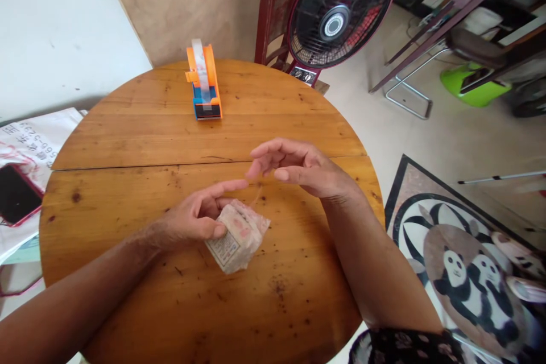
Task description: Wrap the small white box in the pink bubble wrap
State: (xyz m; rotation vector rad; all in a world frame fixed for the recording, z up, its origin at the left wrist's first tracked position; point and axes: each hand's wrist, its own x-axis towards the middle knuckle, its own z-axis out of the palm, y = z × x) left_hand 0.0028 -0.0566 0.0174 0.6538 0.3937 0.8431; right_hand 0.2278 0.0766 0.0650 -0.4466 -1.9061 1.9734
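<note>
My left hand (199,217) grips a small packet (237,237) wrapped in clear plastic, with printed labels on its sides, and holds it just above the round wooden table (149,136). Its index finger points out to the right. My right hand (298,168) hovers a little above and to the right of the packet, fingers loosely curled and apart, with nothing that I can make out in them. An orange and blue tape dispenser (203,84) with a roll of clear tape stands at the far side of the table.
A dark red standing fan (339,8) and a wooden chair (277,5) stand behind the table. A phone in a red case (16,193) lies on printed white bags (38,136) at the left. A panda rug (469,267) covers the floor at the right.
</note>
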